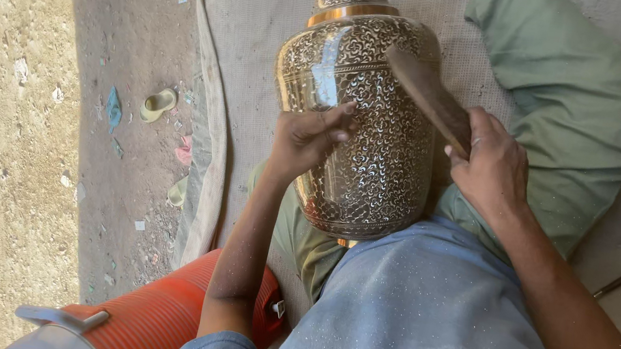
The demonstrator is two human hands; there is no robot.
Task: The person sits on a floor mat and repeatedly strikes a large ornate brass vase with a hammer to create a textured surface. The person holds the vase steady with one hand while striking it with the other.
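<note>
Head view looks down at our two hands working over a large engraved metal vase (364, 117). Our right hand (492, 165) is closed around the handle of a dark wooden brush (429, 95), whose head lies against the upper right shoulder of the vase; we judge the grip sits low on the handle so that the head can sweep across the carved surface. Our left hand (308, 137) is half curled, fingers pressed to the left flank of the vase with the index finger stretched along the metal. It grasps nothing; it seems to steady the vessel against the push of the brush.

The vase lies in our lap, its base against our grey shirt (421, 314) and between our green trouser legs (576, 99). Its long axis runs away from us, up the picture, with the narrow banded neck pointing away and slightly left. Resting it this way likely keeps the broad belly turned up toward the brush.

We sit on a grey woven mat (262, 3). To our left, at its edge, stands an orange ribbed cooler (157, 324) with a pale lid. Beyond the mat, scraps of litter lie scattered on the dirt ground (0, 112). A dark tool handle (612, 284) lies by our right arm.
</note>
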